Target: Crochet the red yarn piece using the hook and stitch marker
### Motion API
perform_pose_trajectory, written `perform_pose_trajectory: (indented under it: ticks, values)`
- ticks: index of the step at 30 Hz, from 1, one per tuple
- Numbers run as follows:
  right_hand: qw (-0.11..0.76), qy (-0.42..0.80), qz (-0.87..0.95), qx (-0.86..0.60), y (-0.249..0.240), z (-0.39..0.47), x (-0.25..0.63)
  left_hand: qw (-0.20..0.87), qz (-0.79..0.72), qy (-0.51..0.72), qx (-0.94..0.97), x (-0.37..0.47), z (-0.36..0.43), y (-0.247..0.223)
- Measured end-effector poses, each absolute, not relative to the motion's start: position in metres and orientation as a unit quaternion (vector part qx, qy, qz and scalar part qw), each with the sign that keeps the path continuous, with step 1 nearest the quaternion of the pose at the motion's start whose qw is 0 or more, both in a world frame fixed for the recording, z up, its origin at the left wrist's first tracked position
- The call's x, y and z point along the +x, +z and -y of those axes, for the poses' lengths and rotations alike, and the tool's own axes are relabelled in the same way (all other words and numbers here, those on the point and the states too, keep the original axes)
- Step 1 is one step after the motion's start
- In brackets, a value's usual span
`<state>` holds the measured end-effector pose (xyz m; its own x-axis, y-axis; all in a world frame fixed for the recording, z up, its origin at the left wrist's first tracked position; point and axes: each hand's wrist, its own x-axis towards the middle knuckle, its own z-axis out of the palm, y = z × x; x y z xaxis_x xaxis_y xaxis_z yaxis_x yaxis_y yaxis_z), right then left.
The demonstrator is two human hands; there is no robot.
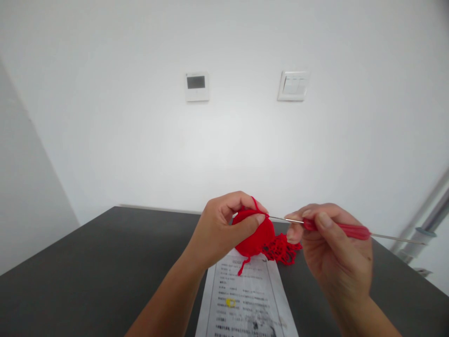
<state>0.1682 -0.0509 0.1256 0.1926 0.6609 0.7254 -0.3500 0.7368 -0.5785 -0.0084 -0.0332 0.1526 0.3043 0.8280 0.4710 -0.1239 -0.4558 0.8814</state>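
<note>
Near the far edge of the desk (pixel 105 271), my left hand (pixel 220 222) pinches a red crochet piece (pixel 258 238) while my right hand (pixel 342 255) grips the crochet hook (pixel 352 231), its tip at the piece's rim

Indoor room, home or office unclear: white wall (pixel 140 140), light switch (pixel 293 86), small-screened panel (pixel 197 93), dark tabletop (pixel 105 267).
</note>
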Motion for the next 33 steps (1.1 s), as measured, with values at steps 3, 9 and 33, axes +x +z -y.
perform_pose_trajectory:
  ticks: [3, 9, 33]
  values:
    - [0.758, 0.339, 0.539, -0.14, 0.1259, 0.0507, 0.168, 0.448, -0.26, 0.53, 0.671, -0.0084, 0.0327, 0.1524]
    - [0.749, 0.365, 0.535, -0.139, 0.1262, 0.0509, 0.167, 0.446, -0.265, 0.521, 0.678, -0.0087, 0.0333, 0.1521]
    - [0.686, 0.57, 0.433, -0.129, 0.1244, 0.0428, 0.1613, 0.463, -0.259, 0.501, 0.684, -0.0057, 0.0294, 0.1436]
